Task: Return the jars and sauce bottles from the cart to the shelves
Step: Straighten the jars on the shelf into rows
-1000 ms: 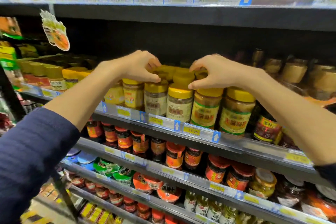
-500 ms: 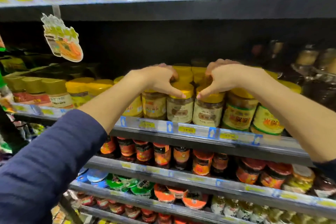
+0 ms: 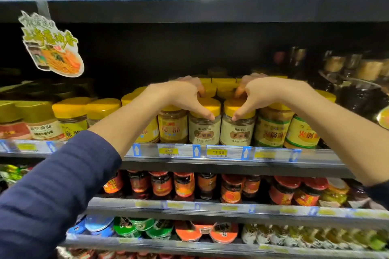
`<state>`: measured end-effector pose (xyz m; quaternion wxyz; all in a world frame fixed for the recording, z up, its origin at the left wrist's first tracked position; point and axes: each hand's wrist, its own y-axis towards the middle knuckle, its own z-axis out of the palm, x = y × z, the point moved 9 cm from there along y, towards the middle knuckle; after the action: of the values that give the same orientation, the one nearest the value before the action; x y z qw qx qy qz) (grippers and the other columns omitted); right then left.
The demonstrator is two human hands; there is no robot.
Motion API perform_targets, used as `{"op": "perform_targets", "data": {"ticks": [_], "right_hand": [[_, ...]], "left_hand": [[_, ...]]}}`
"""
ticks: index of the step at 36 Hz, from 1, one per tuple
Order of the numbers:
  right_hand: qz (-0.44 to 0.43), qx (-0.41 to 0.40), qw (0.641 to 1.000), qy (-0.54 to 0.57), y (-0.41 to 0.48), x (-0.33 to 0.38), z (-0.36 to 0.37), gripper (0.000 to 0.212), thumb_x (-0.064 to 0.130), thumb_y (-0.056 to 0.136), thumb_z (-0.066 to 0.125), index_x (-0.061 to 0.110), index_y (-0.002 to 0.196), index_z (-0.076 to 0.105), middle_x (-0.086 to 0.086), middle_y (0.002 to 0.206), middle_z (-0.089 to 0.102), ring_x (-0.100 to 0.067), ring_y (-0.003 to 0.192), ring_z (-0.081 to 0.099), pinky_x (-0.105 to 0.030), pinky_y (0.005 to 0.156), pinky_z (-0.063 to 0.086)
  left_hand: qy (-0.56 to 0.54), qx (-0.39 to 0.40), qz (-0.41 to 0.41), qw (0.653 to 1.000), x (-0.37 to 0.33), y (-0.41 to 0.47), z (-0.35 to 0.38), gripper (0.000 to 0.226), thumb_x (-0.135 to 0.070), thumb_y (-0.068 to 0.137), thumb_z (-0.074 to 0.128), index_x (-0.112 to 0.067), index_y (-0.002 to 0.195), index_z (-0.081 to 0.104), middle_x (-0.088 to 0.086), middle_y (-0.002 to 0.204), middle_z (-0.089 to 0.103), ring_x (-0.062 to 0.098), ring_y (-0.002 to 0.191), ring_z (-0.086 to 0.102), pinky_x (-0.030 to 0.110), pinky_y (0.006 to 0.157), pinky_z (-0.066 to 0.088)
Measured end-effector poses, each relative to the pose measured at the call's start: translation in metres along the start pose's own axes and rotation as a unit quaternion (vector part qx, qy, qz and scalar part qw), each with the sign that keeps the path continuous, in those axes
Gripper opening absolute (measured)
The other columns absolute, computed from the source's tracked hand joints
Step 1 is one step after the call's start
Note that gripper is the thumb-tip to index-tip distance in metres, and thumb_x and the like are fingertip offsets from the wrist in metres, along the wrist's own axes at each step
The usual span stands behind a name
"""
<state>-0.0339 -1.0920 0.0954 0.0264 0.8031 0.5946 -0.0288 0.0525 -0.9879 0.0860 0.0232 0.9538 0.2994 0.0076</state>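
Observation:
Two matching glass jars with yellow lids and beige labels stand side by side at the front of the middle shelf [image 3: 273,164]. My left hand [image 3: 185,94] grips the lid of the left jar [image 3: 205,130], thumb on its front, fingers over the top. My right hand [image 3: 259,93] holds the lid of the right jar [image 3: 236,131] the same way. Both jars rest upright on the shelf, above the 11.90 price tag [image 3: 217,152]. More yellow-lidded jars stand behind them, partly hidden by my hands.
Yellow-lidded jars crowd the shelf on both sides of the pair. A paper noodle sign [image 3: 51,48] hangs at upper left. Red-lidded sauce jars [image 3: 183,185] fill the shelf below, flat tubs [image 3: 126,227] the one under it. Dark jars [image 3: 362,96] stand at far right.
The view has shifted closer and slightly left. My hands have come down onto the lids of the two front jars, thumbs now spread down the front edges of the lids.

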Motion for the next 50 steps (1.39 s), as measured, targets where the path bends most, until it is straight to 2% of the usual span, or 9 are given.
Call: {"op": "perform_targets", "data": {"ticks": [13, 17, 19, 21, 25, 29, 33, 38, 50], "right_hand": [[0.019, -0.006, 1.0, -0.009, 0.001, -0.001, 0.001, 0.087, 0.065, 0.065, 0.068, 0.017, 0.134, 0.044, -0.006, 0.135, 0.042, -0.023, 0.118, 0.043, -0.029, 0.085, 0.041], [0.017, 0.014, 1.0, -0.02, 0.0, 0.003, -0.002, 0.086, 0.066, 0.067, 0.065, 0.017, 0.134, 0.045, -0.005, 0.136, 0.041, -0.019, 0.112, 0.044, -0.028, 0.086, 0.041], [0.018, 0.013, 1.0, -0.009, 0.0, 0.007, -0.008, 0.09, 0.07, 0.063, 0.064, 0.02, 0.135, 0.044, -0.005, 0.139, 0.041, -0.023, 0.117, 0.046, -0.032, 0.09, 0.044], [0.005, -0.01, 1.0, 0.016, 0.001, 0.018, -0.02, 0.089, 0.069, 0.064, 0.063, 0.021, 0.136, 0.044, -0.006, 0.14, 0.043, -0.026, 0.121, 0.048, -0.034, 0.09, 0.045], [-0.065, -0.065, 0.994, 0.061, 0.007, 0.061, -0.04, 0.08, 0.065, 0.068, 0.063, 0.021, 0.133, 0.048, -0.005, 0.13, 0.054, -0.024, 0.111, 0.055, -0.028, 0.08, 0.048], [-0.121, -0.074, 0.988, 0.069, 0.019, 0.107, -0.037, 0.085, 0.07, 0.065, 0.062, 0.023, 0.134, 0.046, -0.005, 0.133, 0.052, -0.024, 0.114, 0.054, -0.035, 0.09, 0.051], [-0.135, -0.063, 0.988, 0.045, 0.029, 0.139, -0.029, 0.087, 0.069, 0.067, 0.062, 0.023, 0.138, 0.041, -0.007, 0.138, 0.048, -0.027, 0.122, 0.049, -0.041, 0.098, 0.046], [-0.133, -0.056, 0.989, 0.018, 0.038, 0.15, -0.025, 0.089, 0.067, 0.066, 0.065, 0.029, 0.141, 0.035, -0.005, 0.145, 0.039, -0.029, 0.13, 0.04, -0.043, 0.103, 0.04], [-0.104, -0.06, 0.991, 0.055, 0.049, 0.141, -0.017, 0.086, 0.056, 0.068, 0.071, 0.023, 0.14, 0.036, -0.007, 0.141, 0.044, -0.029, 0.127, 0.043, -0.038, 0.094, 0.045]], "left_hand": [[0.018, -0.024, 0.035, 0.999, -0.004, 0.0, 0.001, 0.092, -0.076, 0.065, 0.056, -0.017, 0.134, 0.044, 0.005, 0.133, 0.046, 0.022, 0.117, 0.045, 0.028, 0.083, 0.04], [-0.006, -0.013, 0.043, 0.999, 0.003, -0.006, 0.0, 0.095, -0.082, 0.062, 0.051, -0.024, 0.136, 0.041, 0.0, 0.137, 0.046, 0.02, 0.12, 0.046, 0.032, 0.092, 0.045], [-0.044, -0.021, 0.035, 0.998, 0.014, -0.013, -0.008, 0.094, -0.084, 0.061, 0.047, -0.027, 0.136, 0.041, -0.002, 0.138, 0.046, 0.019, 0.123, 0.046, 0.037, 0.099, 0.045], [-0.082, -0.037, 0.021, 0.996, 0.029, -0.022, -0.02, 0.083, -0.08, 0.066, 0.047, -0.029, 0.132, 0.045, -0.004, 0.132, 0.05, 0.017, 0.12, 0.048, 0.039, 0.1, 0.045], [-0.094, -0.066, -0.016, 0.993, 0.067, -0.043, -0.036, 0.07, -0.073, 0.073, 0.05, -0.027, 0.127, 0.052, -0.004, 0.126, 0.056, 0.015, 0.114, 0.053, 0.04, 0.098, 0.047], [-0.072, -0.084, -0.045, 0.993, 0.101, -0.062, -0.035, 0.067, -0.067, 0.076, 0.055, -0.022, 0.126, 0.055, -0.001, 0.128, 0.058, 0.017, 0.115, 0.055, 0.037, 0.098, 0.047], [-0.058, -0.046, -0.075, 0.994, 0.127, -0.074, -0.022, 0.073, -0.065, 0.073, 0.059, -0.021, 0.131, 0.051, -0.002, 0.133, 0.054, 0.017, 0.119, 0.052, 0.03, 0.098, 0.044], [-0.061, -0.015, -0.099, 0.993, 0.147, -0.078, -0.01, 0.083, -0.066, 0.072, 0.061, -0.021, 0.139, 0.041, -0.001, 0.141, 0.045, 0.019, 0.124, 0.049, 0.034, 0.102, 0.043], [-0.08, -0.042, -0.105, 0.99, 0.153, -0.072, -0.006, 0.089, -0.069, 0.065, 0.064, -0.019, 0.136, 0.044, 0.003, 0.135, 0.05, 0.021, 0.118, 0.052, 0.039, 0.097, 0.048]]}}
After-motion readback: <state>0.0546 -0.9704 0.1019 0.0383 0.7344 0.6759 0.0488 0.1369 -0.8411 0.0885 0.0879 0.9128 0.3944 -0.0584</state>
